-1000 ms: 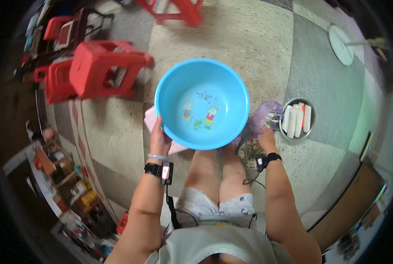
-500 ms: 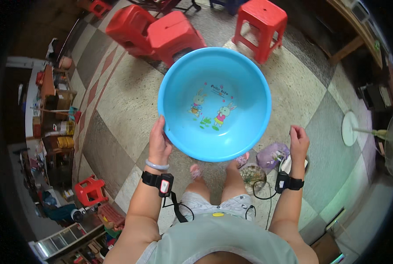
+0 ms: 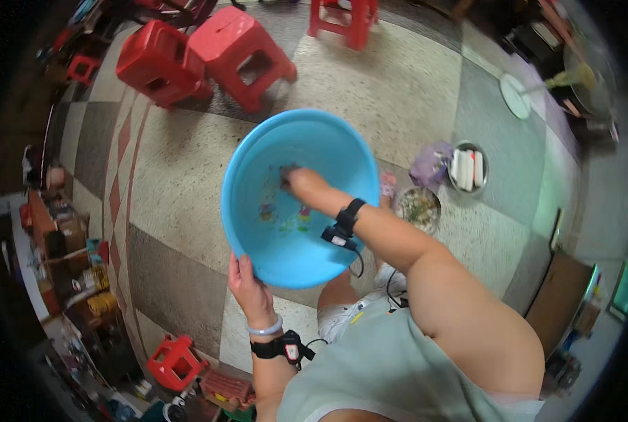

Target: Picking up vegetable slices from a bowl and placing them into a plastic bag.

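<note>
A large round blue plastic basin (image 3: 257, 246) with a cartoon rabbit print on its bottom hangs tilted in front of me, above the floor. At its near left edge, my left hand (image 3: 253, 290) grips the rim, wearing a pale bangle and a black strap with a small device. My right hand (image 3: 305, 184) reaches down inside the basin over the upper part of the print. Motion blurs its fingers, which point down and away, so whether they hold anything cannot be made out. A second strapped device with a cable sits on the right wrist.
Red plastic stools (image 3: 240, 53) stand beyond the basin, and another red stool (image 3: 177, 362) is at lower left. To the right on the tiled floor are a purple bag (image 3: 430, 164), a bowl with white packages (image 3: 468, 169) and a tray of greens (image 3: 419, 209). Cluttered shelves line the left.
My right hand has moved left from beside the basin into it. The basin has shifted left and nearer, with my left hand still on its rim. The whole view has turned.
</note>
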`<state>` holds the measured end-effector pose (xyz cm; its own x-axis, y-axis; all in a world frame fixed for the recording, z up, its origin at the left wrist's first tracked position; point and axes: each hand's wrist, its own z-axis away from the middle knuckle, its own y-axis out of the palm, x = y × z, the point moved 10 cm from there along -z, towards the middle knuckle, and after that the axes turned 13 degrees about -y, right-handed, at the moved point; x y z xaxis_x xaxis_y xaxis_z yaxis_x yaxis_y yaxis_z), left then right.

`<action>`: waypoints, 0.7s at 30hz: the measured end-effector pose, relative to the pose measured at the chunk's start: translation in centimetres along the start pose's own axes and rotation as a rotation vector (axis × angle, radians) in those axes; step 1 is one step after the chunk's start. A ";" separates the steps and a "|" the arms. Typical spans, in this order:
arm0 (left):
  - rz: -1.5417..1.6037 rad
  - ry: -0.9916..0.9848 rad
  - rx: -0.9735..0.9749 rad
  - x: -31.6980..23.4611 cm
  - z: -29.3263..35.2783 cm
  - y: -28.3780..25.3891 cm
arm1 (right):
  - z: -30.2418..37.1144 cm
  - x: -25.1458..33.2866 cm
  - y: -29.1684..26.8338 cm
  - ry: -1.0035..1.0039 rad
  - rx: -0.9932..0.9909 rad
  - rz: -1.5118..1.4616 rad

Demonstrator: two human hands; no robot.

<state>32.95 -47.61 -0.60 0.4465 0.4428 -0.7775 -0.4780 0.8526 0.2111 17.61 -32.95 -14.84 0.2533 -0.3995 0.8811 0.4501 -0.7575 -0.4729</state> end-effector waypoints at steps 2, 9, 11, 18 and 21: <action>-0.022 0.015 -0.030 0.3 1.6 -3.0 | 2.4 0.6 3.0 0.066 0.006 0.054; -0.099 -0.125 -0.038 1.8 4.4 -6.3 | 10.5 0.8 3.2 0.241 -0.204 0.020; -0.094 -0.124 -0.074 2.1 4.7 -5.0 | 11.4 -1.4 3.3 0.252 -0.192 -0.011; -0.192 -0.242 0.051 3.9 2.2 2.2 | 14.2 -4.7 -2.9 0.280 -0.157 0.024; -0.164 -0.214 0.105 3.3 1.0 8.3 | 15.9 -4.6 -8.2 0.312 -0.165 -0.059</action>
<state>31.19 -38.77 -0.86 0.6664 0.3352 -0.6660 -0.3101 0.9369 0.1613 26.36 -16.71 -15.17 -0.0544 -0.4720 0.8799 0.3057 -0.8468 -0.4353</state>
